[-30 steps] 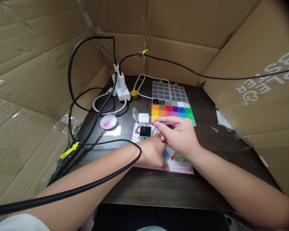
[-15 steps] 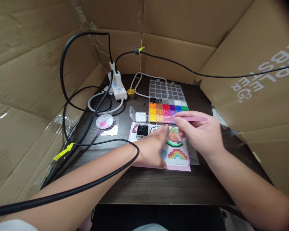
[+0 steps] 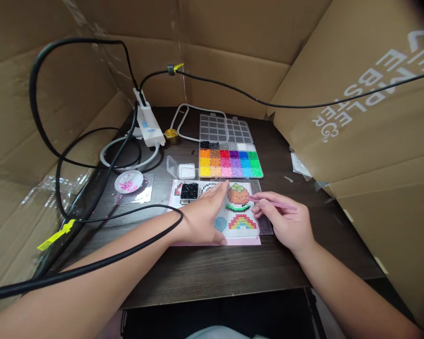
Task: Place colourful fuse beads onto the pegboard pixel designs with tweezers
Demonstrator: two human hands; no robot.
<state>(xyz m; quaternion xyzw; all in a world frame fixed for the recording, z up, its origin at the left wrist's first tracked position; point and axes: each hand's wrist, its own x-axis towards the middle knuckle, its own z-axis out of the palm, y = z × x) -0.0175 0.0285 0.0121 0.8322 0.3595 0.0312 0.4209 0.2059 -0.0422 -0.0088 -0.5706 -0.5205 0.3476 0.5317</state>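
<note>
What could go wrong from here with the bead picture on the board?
The tweezers in the right hand point at the strawberry design; a slip could knock beads off the pegboard. The black cable lies across the left forearm; a tug could jolt the left hand into the open box of black beads beside it.

Two hands are counted at centre frame: the left hand (image 3: 201,219) and the right hand (image 3: 290,227). One pair of pink tweezers (image 3: 284,205), one sorted bead box (image 3: 229,162), one dish of pink beads (image 3: 128,181), one tray of black beads (image 3: 189,191) and one power strip (image 3: 149,126) are seen.
</note>
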